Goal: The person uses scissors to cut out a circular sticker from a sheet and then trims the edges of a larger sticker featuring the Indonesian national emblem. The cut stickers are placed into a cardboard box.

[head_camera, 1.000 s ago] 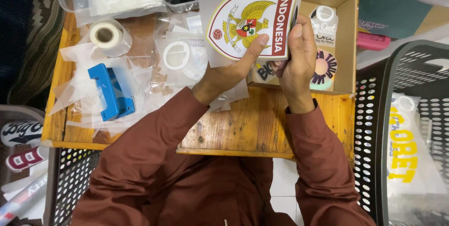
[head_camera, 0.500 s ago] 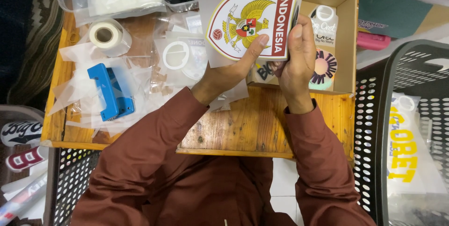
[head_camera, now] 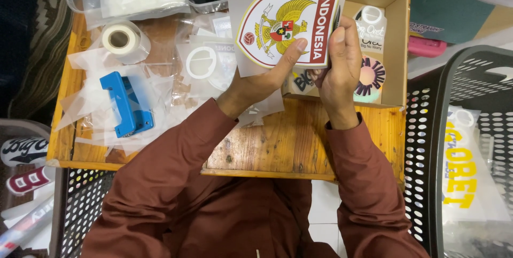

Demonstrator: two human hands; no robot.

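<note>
Both hands — left hand (head_camera: 256, 84) and right hand (head_camera: 337, 65) — hold a big shield sticker (head_camera: 288, 23), fingers pinching it, above the wooden bench (head_camera: 278, 140).

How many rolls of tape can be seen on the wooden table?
2. One white roll lies at the table's far left corner, beside the clear plastic bin. A second, flatter white ring lies among clear film pieces, left of the left hand. Others may be hidden under the film.

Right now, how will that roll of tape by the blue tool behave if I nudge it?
The tape roll lies flat on its side on clear plastic sheets, so it will probably slide, not roll. It looks light, and may drag the loose sheets along.
</note>
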